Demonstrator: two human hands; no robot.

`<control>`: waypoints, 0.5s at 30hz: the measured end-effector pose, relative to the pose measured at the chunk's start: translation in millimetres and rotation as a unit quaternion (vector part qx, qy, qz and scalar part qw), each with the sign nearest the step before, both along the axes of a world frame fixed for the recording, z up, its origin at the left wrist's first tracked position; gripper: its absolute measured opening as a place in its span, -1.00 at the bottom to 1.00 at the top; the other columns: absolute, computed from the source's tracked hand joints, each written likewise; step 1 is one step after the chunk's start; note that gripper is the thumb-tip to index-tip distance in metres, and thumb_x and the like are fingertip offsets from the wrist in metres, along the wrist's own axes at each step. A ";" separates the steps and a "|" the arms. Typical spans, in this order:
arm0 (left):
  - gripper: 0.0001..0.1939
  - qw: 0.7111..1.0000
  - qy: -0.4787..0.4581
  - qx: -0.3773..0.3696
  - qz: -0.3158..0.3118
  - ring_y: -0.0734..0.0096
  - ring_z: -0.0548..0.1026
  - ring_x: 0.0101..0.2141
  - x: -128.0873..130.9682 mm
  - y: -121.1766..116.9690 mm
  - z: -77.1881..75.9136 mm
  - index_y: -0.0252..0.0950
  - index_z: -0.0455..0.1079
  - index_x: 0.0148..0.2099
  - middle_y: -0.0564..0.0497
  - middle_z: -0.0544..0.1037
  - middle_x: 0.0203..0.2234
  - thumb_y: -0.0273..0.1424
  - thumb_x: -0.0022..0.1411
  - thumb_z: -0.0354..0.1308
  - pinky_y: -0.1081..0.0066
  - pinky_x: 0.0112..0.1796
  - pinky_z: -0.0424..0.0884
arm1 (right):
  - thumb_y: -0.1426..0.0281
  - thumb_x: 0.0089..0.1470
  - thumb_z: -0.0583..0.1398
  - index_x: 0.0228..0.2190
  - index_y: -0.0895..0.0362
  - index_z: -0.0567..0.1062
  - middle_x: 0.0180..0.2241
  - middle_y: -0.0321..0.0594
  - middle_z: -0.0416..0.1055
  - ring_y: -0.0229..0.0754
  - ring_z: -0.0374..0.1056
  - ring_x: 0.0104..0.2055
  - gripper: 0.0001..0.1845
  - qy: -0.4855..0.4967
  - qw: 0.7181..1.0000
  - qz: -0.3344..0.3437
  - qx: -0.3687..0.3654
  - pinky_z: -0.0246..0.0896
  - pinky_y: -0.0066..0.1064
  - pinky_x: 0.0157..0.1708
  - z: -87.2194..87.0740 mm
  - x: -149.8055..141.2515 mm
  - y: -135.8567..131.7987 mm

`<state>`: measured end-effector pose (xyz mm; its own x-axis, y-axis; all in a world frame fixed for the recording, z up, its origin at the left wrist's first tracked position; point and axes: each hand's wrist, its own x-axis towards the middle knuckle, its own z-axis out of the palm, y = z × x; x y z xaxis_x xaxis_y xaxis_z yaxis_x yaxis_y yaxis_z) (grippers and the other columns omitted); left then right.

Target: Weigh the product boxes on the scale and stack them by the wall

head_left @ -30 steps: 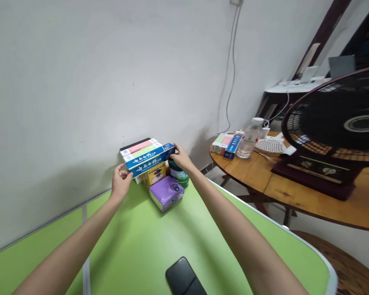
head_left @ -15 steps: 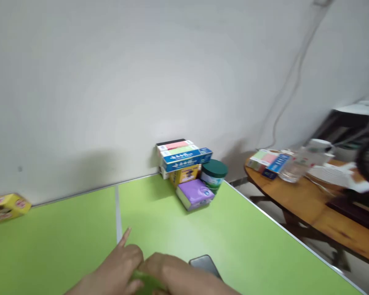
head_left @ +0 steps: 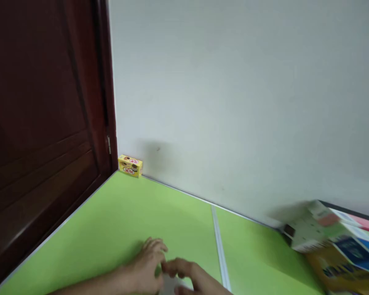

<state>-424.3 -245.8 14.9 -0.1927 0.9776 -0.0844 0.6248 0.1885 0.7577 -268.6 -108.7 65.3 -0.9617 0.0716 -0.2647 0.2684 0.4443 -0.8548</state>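
My left hand (head_left: 150, 262) reaches in low over the green table (head_left: 135, 213), its fingers bent forward and its thumb apart from them. Close beside it, my right hand (head_left: 192, 274) has its index finger and thumb curved with a gap between. The fingertips of the two hands nearly meet; whether they touch, I cannot tell. Below and between the hands shows a pale grey patch (head_left: 169, 283), too little of it visible to name. Neither hand visibly grips anything.
A yellow printed box (head_left: 130, 166) stands in the far corner by the wall. At right, a blurred stack of cartons (head_left: 335, 241) leans against the wall, cut off by the frame. A dark wooden door (head_left: 43, 123) borders the left table edge. A pale strip (head_left: 219, 246) crosses the table.
My view has swung left: the door and the whole yellow box now show, and the side table has left the picture. Both hands stay close together, their fingers now less tightly bunched.
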 end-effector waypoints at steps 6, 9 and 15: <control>-0.40 0.935 -0.100 0.085 0.328 0.10 0.19 0.23 -145.6 22.4 2.7 -0.34 0.34 0.07 -0.21 0.32 0.17 -0.68 -0.09 0.14 0.19 0.25 0.04 | 0.30 -0.06 0.27 0.11 0.17 0.33 0.07 0.01 0.38 -0.04 0.36 0.06 -0.33 0.057 0.970 -0.157 -0.178 0.24 -0.13 0.09 -15.9 -127.6 25.2; -0.43 0.905 -0.104 0.102 0.400 0.06 0.21 0.21 -215.1 50.4 -1.7 -0.40 0.27 0.13 -0.27 0.28 0.18 -0.65 0.03 0.18 0.15 0.21 0.11 | 0.35 -0.14 0.27 0.12 0.18 0.30 0.08 0.04 0.36 0.00 0.35 0.08 -0.27 0.078 0.947 -0.249 -0.187 0.23 -0.10 0.10 -32.7 -195.6 32.6; -0.61 0.842 -0.119 0.152 0.503 0.16 0.42 0.00 -313.9 102.4 0.2 -0.27 0.28 0.12 -0.11 0.37 0.07 -0.28 0.28 0.13 0.05 -0.04 0.40 | 0.45 -0.16 0.18 0.25 0.13 0.02 0.21 0.02 0.19 0.07 0.08 0.28 -0.08 0.108 0.917 -0.352 -0.150 0.11 -0.02 0.16 -51.7 -319.0 61.4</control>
<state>-738.2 -143.4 15.1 -0.9499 0.3122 -0.0121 0.0886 0.3061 0.9479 -587.6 -47.4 13.6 -0.7371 0.6507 -0.1827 0.2079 -0.0390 -0.9774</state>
